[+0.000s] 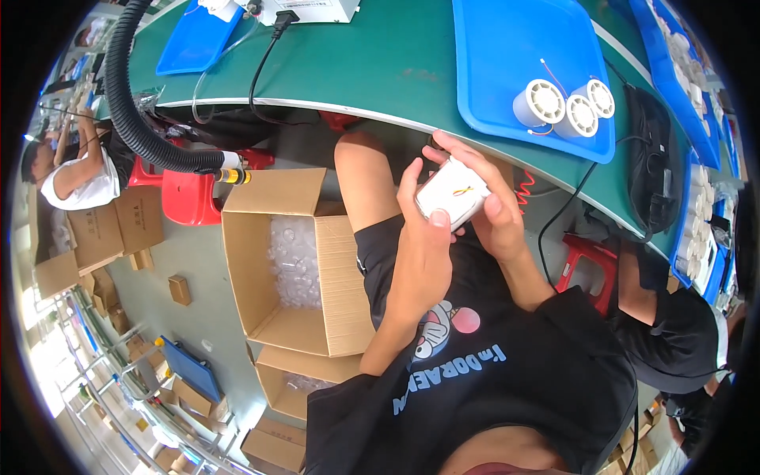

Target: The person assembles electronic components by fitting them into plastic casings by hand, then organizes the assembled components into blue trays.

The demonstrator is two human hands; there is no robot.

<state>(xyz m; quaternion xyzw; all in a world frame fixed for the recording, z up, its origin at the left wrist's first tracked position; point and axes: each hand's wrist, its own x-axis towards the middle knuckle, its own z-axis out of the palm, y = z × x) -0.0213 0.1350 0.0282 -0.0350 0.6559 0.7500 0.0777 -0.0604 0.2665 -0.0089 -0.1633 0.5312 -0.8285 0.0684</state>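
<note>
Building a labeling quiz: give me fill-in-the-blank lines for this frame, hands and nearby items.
Both hands, left hand and right hand, hold one small ____ box.
The tray on the green bench is ____.
On that tray lie ____ white round parts.
The open cardboard carton stands on the person's ____ side.
Missing: white; blue; three; left

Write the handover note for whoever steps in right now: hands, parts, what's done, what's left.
Left hand and right hand: both in a grip on one small white part with thin wires, held over the lap.
Three white round parts lie on the blue tray on the green bench.
Open cardboard box with clear bubble wrap stands at the left.
Done: one part picked up. Left: the three on the tray.
</note>
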